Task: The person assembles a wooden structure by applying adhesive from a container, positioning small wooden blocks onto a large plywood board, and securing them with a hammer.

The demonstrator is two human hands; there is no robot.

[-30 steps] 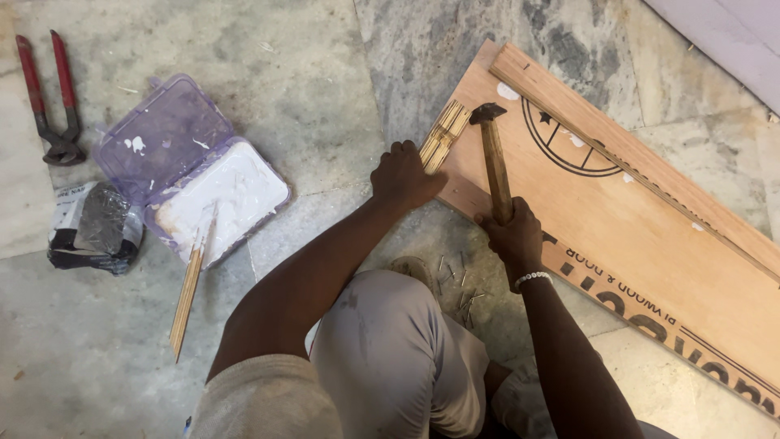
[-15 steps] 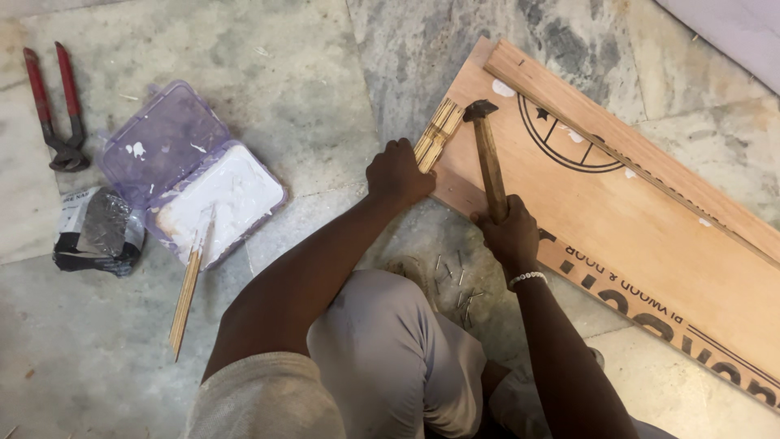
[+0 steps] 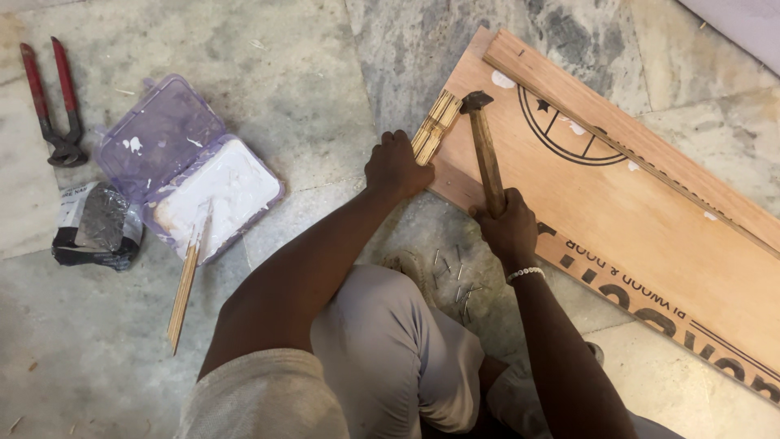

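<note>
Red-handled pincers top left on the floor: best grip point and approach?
Take the pincers by the two red handles, from above, closing them together. They lie flat with handles pointing away from the person and nothing beside them; the dark jaw end is short and lies near the wrapped packet.

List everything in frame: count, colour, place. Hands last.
hammer: 1, wooden handle, dark head, over the board's left end
wooden strips: small bundle, pale, at the board's left edge
plywood board: 1, reddish brown, on the floor at right
batten: 1, brown, along the board's far edge
nails: loose scatter, grey, on the floor below the hammer
plastic box: 1, clear purple, open, white paste inside, at left
stick: 1, pale, tip in the box
pincers: 1, red handles, far left
bag: 1, dark, left of the box
left hand: on the strips
right hand: grips the hammer handle
</note>
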